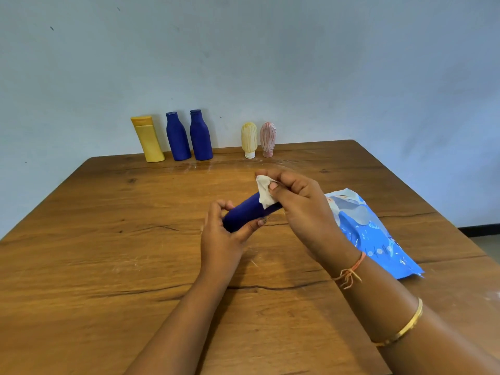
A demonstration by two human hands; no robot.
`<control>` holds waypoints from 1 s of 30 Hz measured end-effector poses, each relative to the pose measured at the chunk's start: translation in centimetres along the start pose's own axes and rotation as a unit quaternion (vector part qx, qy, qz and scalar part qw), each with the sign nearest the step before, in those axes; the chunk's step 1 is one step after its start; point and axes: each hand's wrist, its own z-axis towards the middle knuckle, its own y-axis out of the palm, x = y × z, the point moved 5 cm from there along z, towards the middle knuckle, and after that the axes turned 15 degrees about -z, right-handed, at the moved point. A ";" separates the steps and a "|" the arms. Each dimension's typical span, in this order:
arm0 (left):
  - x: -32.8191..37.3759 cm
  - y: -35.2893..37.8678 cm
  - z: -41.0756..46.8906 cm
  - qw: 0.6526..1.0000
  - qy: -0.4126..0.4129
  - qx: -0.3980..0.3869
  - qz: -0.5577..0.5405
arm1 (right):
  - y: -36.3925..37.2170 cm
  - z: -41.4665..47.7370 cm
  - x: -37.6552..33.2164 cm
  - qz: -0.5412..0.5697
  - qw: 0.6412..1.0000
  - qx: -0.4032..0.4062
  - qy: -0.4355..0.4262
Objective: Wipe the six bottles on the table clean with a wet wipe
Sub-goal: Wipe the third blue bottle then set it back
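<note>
left hand (219, 234) has its grip curled round the near end of a dark blue plastic bottle (246, 213) held sideways above the wooden bench (108, 239), right hand (300, 209) pinching a crumpled white wet wipe (263, 192) onto its far end, so that one's mid-wipe, and honestly can't tell if the row of five bottles (200, 136) well beyond the grip is done.

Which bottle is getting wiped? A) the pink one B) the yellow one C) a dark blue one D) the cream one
C: the left hand holds a dark blue bottle while the right hand presses the white wipe on it.
</note>
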 end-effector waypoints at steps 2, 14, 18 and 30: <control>0.1 0.9 -0.4 0.999 0.007 -0.039 -0.019 | 0.1 0.3 -0.1 0.028 0.999 -0.020 0.004; 0.0 1.1 -0.8 0.998 0.048 -0.033 -0.002 | -0.4 -1.0 -1.8 -0.212 0.958 0.093 -0.170; 0.5 1.2 -1.1 0.988 0.061 -0.052 0.133 | 3.9 -2.9 -2.4 -0.448 0.826 0.007 -0.341; 1.0 1.1 -1.2 0.993 0.040 -0.031 0.102 | 3.8 -2.7 -2.9 -0.464 0.846 -0.073 -0.253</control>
